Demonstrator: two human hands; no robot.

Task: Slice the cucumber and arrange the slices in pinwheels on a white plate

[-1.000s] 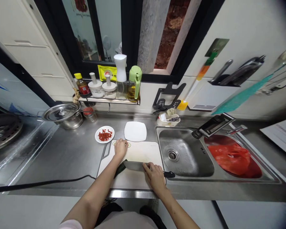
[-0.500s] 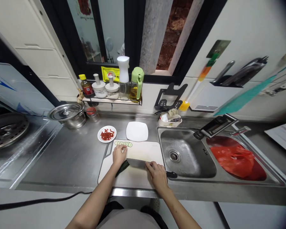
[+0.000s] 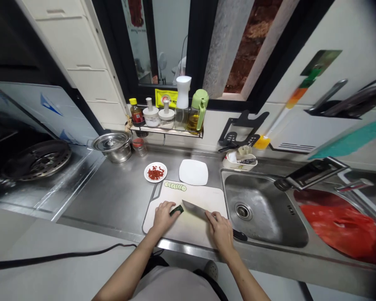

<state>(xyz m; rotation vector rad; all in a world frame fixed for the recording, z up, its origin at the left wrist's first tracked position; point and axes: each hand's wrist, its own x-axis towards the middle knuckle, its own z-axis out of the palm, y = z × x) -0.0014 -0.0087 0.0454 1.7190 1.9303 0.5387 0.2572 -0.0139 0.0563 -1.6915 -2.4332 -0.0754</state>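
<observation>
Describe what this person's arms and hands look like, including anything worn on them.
The left grip and right grip are bare human hands: no gloves, and no rings or bracelets that show. The left forearm and right forearm are slim and uncovered as far as the frame goes, with no sleeve in sight. Between them shows a pale, greyish top.

One cutting board (image 3: 203,196), two plates (image 3: 193,172), two basins (image 3: 269,219)
</observation>
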